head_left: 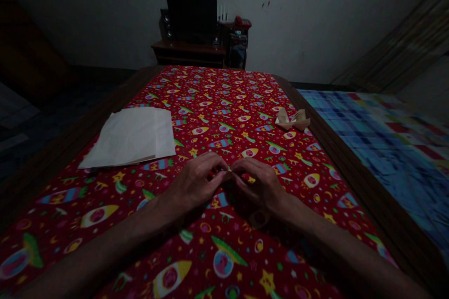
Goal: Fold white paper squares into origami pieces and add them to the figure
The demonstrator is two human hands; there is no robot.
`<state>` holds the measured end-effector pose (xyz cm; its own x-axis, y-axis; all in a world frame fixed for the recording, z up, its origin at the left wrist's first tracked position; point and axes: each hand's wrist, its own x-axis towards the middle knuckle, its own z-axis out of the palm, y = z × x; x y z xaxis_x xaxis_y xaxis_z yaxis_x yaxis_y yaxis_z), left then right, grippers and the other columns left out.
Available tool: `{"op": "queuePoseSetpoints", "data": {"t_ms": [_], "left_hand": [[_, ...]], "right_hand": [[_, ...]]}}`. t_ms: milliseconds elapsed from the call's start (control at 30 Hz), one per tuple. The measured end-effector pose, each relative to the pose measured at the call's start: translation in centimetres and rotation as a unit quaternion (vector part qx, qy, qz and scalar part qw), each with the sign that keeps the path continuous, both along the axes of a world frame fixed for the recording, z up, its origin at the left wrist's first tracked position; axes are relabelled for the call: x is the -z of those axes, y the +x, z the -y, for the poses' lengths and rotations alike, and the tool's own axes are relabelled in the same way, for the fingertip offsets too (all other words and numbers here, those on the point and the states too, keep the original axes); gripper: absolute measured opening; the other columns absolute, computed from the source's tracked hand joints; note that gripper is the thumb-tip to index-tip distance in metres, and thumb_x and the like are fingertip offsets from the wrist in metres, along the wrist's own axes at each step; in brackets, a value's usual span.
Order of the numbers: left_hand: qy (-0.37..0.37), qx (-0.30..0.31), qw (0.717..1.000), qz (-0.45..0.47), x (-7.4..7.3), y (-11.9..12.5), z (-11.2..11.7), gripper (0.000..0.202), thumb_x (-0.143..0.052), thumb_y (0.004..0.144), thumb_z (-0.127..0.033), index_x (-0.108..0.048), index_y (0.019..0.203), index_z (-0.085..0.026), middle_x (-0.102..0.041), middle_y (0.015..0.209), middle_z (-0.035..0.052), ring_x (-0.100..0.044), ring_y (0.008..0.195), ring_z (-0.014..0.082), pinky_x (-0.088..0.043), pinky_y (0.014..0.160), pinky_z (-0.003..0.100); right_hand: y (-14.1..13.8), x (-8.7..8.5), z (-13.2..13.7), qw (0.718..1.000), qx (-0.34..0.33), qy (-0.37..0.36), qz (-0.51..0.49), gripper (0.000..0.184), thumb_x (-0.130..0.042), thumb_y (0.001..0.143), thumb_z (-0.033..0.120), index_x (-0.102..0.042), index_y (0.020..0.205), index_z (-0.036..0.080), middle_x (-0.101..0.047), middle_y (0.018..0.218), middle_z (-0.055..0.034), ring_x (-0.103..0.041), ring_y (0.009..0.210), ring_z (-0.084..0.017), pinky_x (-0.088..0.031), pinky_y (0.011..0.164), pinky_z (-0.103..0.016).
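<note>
Red rocket-print cloth (217, 96), left hand (194, 184) and right hand (261, 186) curled inward, fingertips (221, 167) pinching something tiny (229, 168)

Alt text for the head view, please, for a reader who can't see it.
The left hand and right hand meet at the fingertips over a red rocket-print cloth, whatever they hold too small to tell. White paper lies to the left, a folded tan paper ahead right. A dark screen stands beyond.

matt paper (128, 138) lies on printed cloth (224, 93) edged with smooth wood (324, 149).
</note>
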<state>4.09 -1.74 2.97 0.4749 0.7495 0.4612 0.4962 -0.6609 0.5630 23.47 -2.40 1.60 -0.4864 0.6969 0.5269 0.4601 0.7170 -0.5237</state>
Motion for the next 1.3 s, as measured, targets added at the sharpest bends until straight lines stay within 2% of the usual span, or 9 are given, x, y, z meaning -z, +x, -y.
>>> {"op": "queuePoseSetpoints", "data": {"t_ms": [167, 367, 567, 667, 833, 1000, 1167, 1233, 1300], "left_hand": [[0.003, -0.009, 1.0, 0.006, 0.0, -0.1, -0.1, 0.006, -0.054, 0.081, -0.013, -0.059, 0.08, -0.017, -0.062, 0.076, 0.0011, -0.059, 0.07, 0.0122, -0.047, 0.064, 0.022], [0.012, -0.035, 0.999, 0.004, 0.3, -0.6, -0.5, 0.007, -0.054, 0.078, -0.01, -0.058, 0.079, -0.016, -0.061, 0.075, 0.0009, -0.059, 0.068, 0.011, -0.046, 0.059, 0.02], [0.002, -0.056, 0.998, -0.025, 0.6, -1.1, -0.1, 0.007, -0.051, 0.075, -0.011, -0.055, 0.076, -0.017, -0.055, 0.066, -0.0027, -0.051, 0.055, 0.0084, -0.041, 0.051, 0.018], [-0.018, -0.032, 0.999, -0.022, 1.3, -1.3, 0.4, 0.011, -0.049, 0.073, -0.009, -0.053, 0.078, -0.018, -0.054, 0.068, -0.0031, -0.049, 0.055, 0.0078, -0.039, 0.051, 0.018], [-0.106, 0.048, 0.993, -0.006, 2.6, -1.7, 0.9, 0.018, -0.046, 0.072, -0.005, -0.051, 0.083, -0.018, -0.06, 0.085, 0.001, -0.055, 0.07, 0.0099, -0.044, 0.062, 0.019], [-0.177, 0.064, 0.981, 0.04, 3.1, -2.2, 0.6, 0.016, -0.044, 0.074, -0.005, -0.048, 0.083, -0.018, -0.062, 0.091, 0.0019, -0.059, 0.075, 0.011, -0.047, 0.065, 0.021], [-0.11, 0.06, 0.992, -0.006, 2.4, -1.8, 1.2, 0.014, -0.047, 0.075, -0.006, -0.046, 0.081, -0.018, -0.059, 0.088, 0.0019, -0.056, 0.075, 0.0117, -0.045, 0.067, 0.023], [-0.081, 0.058, 0.995, -0.03, 2.0, -1.6, 1.5, 0.009, -0.051, 0.079, -0.011, -0.046, 0.079, -0.018, -0.056, 0.086, 0.0019, -0.053, 0.072, 0.0115, -0.042, 0.064, 0.022], [-0.067, 0.045, 0.995, -0.06, 1.7, -1.3, 1.7, 0.012, -0.055, 0.083, -0.02, -0.045, 0.076, -0.018, -0.054, 0.082, 0.0011, -0.05, 0.069, 0.0115, -0.04, 0.06, 0.023]], "right_hand": [[0.2, -0.2, -0.1, 0.999, -0.006, -0.044, -0.021, 0.009, -0.05, 0.087, 0.019, -0.059, 0.09, 0.017, -0.065, 0.085, -0.006, -0.061, 0.076, -0.015, -0.049, 0.067, -0.026], [0.2, -0.2, -0.5, 0.994, 0.026, -0.092, -0.054, 0.009, -0.051, 0.086, 0.019, -0.06, 0.084, 0.017, -0.064, 0.079, -0.0046, -0.06, 0.071, -0.014, -0.048, 0.064, -0.025], [0.7, 0.5, -0.2, 0.992, 0.041, -0.107, -0.046, 0.008, -0.051, 0.085, 0.02, -0.058, 0.086, 0.017, -0.062, 0.077, -0.003, -0.058, 0.068, -0.013, -0.047, 0.061, -0.024], [1.4, 1.1, 0.1, 0.996, 0.026, -0.088, -0.012, 0.007, -0.05, 0.085, 0.021, -0.056, 0.088, 0.018, -0.062, 0.078, -0.0031, -0.057, 0.068, -0.013, -0.046, 0.061, -0.024], [2.1, 1.0, 0.6, 0.997, -0.035, -0.064, 0.021, 0.006, -0.045, 0.085, 0.017, -0.052, 0.086, 0.018, -0.058, 0.078, -0.003, -0.054, 0.068, -0.012, -0.044, 0.061, -0.023], [2.0, 0.7, 0.6, 0.998, -0.009, -0.059, 0.012, 0.006, -0.046, 0.082, 0.015, -0.05, 0.082, 0.019, -0.057, 0.073, -0.0011, -0.051, 0.062, -0.011, -0.041, 0.056, -0.021], [1.9, 1.0, 0.7, 0.998, -0.018, -0.045, 0.032, 0.008, -0.044, 0.078, 0.012, -0.047, 0.081, 0.019, -0.054, 0.071, -0.0009, -0.049, 0.061, -0.012, -0.039, 0.055, -0.022], [1.8, 1.0, 0.8, 0.998, -0.024, -0.042, 0.034, 0.008, -0.043, 0.079, 0.013, -0.047, 0.081, 0.019, -0.053, 0.072, -0.0011, -0.048, 0.061, -0.012, -0.039, 0.055, -0.022], [1.7, 1.0, 0.8, 0.998, -0.017, -0.045, 0.033, 0.007, -0.043, 0.079, 0.013, -0.046, 0.081, 0.019, -0.053, 0.072, -0.001, -0.047, 0.061, -0.012, -0.039, 0.055, -0.023]]}}
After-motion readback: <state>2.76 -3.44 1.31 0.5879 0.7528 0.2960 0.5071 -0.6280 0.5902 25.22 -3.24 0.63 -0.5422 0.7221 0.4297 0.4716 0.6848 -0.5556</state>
